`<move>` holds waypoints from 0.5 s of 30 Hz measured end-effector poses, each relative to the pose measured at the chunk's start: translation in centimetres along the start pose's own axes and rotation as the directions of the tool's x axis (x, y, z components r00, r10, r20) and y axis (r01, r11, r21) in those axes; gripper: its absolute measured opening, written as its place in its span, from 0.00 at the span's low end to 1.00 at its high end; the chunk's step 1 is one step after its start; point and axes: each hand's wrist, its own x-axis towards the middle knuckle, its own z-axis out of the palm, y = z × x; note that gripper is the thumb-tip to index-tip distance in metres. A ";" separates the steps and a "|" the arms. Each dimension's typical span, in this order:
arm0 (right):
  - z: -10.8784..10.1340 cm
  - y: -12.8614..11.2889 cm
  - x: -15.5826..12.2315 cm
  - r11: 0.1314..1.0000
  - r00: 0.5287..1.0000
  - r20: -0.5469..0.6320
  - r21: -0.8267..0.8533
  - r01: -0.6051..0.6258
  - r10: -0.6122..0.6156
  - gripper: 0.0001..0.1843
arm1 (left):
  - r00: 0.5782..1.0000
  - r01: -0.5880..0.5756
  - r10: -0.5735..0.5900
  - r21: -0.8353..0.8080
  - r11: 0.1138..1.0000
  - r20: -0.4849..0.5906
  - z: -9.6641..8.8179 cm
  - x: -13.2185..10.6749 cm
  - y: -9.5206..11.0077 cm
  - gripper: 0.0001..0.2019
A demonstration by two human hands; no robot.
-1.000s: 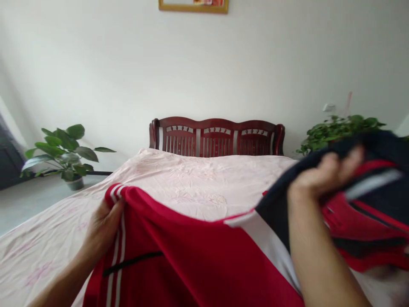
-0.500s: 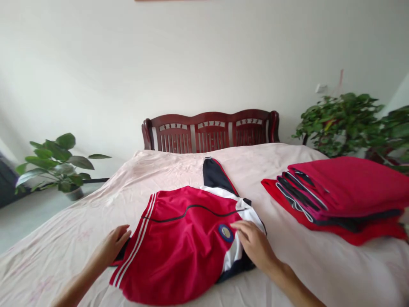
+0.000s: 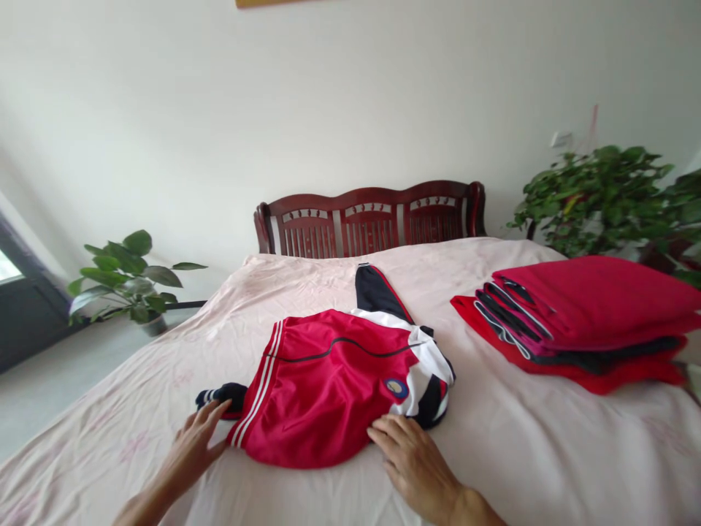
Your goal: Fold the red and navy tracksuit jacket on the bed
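A red jacket (image 3: 323, 387) with white and dark panels and a round badge lies on the bed in front of me. One dark sleeve (image 3: 377, 292) stretches toward the headboard. A dark cuff (image 3: 235, 398) with white stripes sticks out past the striped hem on the left. My left hand (image 3: 197, 438) is beside that hem, fingers extended, the tips by the cuff. At the jacket's near right edge, my right hand (image 3: 416, 456) rests its fingertips on the cloth below the badge, its fingers outstretched and thumb apart.
A stack of folded red and dark clothes (image 3: 596, 314) is on the bed to the right. Behind the pale bedsheet (image 3: 307, 285) rises a wooden headboard (image 3: 372, 219). Potted plants (image 3: 125, 277) stand on the floor at left and leafy greenery (image 3: 596, 197) at right.
The jacket's near edge has moved away from me, and the striped cuff now shows more on the left. My right hand has shifted from beside the badge to the near edge.
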 end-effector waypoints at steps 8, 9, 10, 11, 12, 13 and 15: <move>0.5 0.1 1.0 0.997 0.996 -0.054 0.015 -0.073 0.074 0.29 | 0.998 -0.030 0.032 0.042 0.999 -0.048 -2.3 1.7 4.4 0.13; 0.6 0.1 0.8 0.998 0.995 -0.079 0.024 -0.057 0.059 0.28 | 0.998 -0.042 0.043 0.020 0.999 -0.049 -2.6 1.5 4.8 0.12; 0.6 0.1 0.4 0.999 0.993 -0.109 0.038 -0.031 0.035 0.26 | 0.998 -0.055 0.055 -0.004 0.998 -0.040 -3.1 1.3 5.1 0.12; 0.6 0.2 0.1 0.999 0.990 -0.139 0.054 0.004 0.004 0.24 | 0.997 -0.069 0.068 -0.039 0.997 -0.019 -3.7 0.9 5.4 0.11; 0.7 0.2 -0.4 0.997 0.986 -0.164 0.071 0.044 -0.032 0.21 | 0.996 -0.085 0.087 -0.093 0.992 0.014 -4.5 0.2 5.5 0.11; 0.7 0.3 -0.9 0.992 0.980 -0.182 0.085 0.092 -0.075 0.19 | 0.992 -0.098 0.110 -0.169 0.981 0.066 -5.5 -0.6 5.6 0.11; 0.6 0.0 -1.8 0.977 0.969 -0.186 0.108 0.182 -0.160 0.17 | 0.971 -0.078 0.155 -0.368 0.927 0.184 -7.9 -2.9 5.6 0.13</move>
